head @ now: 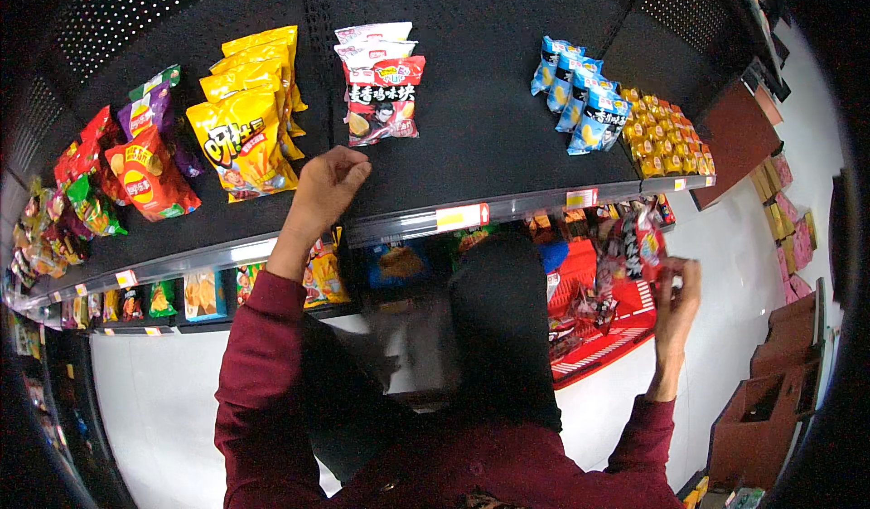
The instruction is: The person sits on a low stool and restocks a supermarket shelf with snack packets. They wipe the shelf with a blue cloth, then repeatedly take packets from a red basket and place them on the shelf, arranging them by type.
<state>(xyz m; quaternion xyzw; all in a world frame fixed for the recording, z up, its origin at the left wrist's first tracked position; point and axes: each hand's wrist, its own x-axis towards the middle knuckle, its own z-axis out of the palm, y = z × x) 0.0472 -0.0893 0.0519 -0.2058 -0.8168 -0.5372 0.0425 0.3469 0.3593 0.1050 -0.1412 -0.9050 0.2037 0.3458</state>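
Note:
My left hand (331,181) hovers over the black shelf (476,149), its fingers curled together and nothing visible in them. Just beyond it, a red and black snack bag (384,104) stands upright in front of two white-topped bags (375,48). Off to the right, my right hand (680,291) grips the edge of another red and black snack bag (642,244), blurred, above a red plastic shopping basket (578,372). More snack bags (591,308) lie inside the basket.
Yellow snack bags (241,142) and red chip bags (153,172) stand on the shelf's left. Blue snack bags (598,121) and small yellow packs (659,135) stand at its right. A price-tag rail (408,227) edges the shelf; more snacks (163,298) sit below.

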